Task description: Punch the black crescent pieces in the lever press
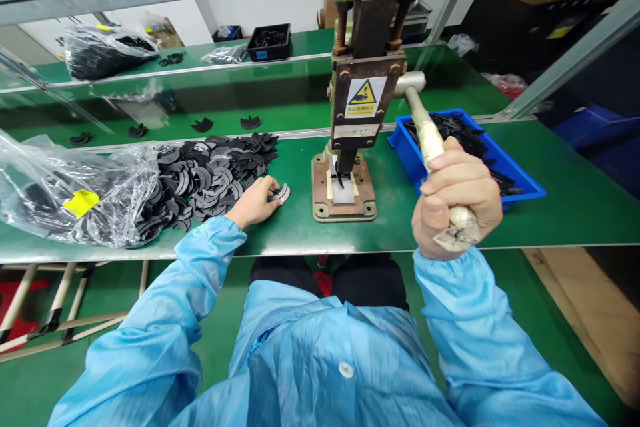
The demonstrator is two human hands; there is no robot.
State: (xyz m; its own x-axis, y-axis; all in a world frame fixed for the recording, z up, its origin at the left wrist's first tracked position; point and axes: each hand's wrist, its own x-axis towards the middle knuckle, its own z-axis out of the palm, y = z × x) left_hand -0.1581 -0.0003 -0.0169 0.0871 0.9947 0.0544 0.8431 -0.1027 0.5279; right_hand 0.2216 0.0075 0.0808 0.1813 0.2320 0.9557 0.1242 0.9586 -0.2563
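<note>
My left hand (pixel 257 202) pinches a curved black part (pixel 284 193) just above the green table, at the right edge of a pile of similar parts (pixel 213 177). My right hand (pixel 457 200) is wrapped round the taped lever (pixel 427 133) of a hand press (pixel 367 80). Beneath the press ram, a small dark piece is on the pale plate (pixel 343 192) of the metal base (pixel 369 205); the ram partly hides it.
A clear plastic bag (pixel 107 213) with black parts lies at the left. Right of the press is a blue bin (pixel 525 192) holding black parts. Several loose parts lie behind the pile. Farther back are a black tray (pixel 271 53) and a filled bag (pixel 100 57).
</note>
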